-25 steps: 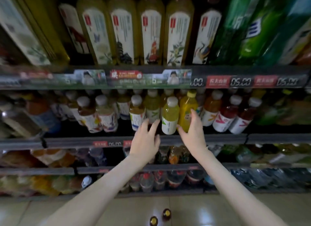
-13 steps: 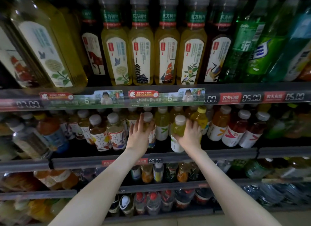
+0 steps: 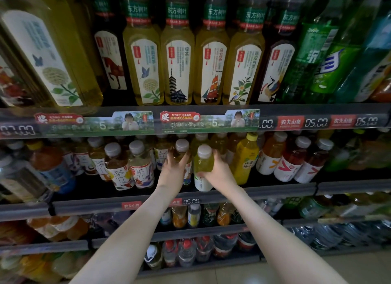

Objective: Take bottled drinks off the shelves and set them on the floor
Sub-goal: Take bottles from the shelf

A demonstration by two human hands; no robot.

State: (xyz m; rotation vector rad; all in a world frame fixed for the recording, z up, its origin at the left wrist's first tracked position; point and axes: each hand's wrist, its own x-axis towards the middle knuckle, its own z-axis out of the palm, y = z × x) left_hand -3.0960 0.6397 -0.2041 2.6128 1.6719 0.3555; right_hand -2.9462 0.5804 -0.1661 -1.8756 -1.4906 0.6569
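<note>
The left hand (image 3: 171, 172) grips a brown bottle (image 3: 181, 151) on the shelf (image 3: 275, 191); the right hand (image 3: 219, 174) grips a green bottle (image 3: 204, 164); both point straight up, caps on top.

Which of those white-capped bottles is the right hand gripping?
The yellow-green bottle in the right hand; the amber bottle beside it is gripped by the left hand.

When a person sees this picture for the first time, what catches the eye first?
First, the two hands at the middle shelf: the left hand grips an amber bottle and the right hand holds a yellow-green bottle beside it. Above them, a row of tall yellow tea bottles fills the upper shelf, with green soda bottles at right.
</note>
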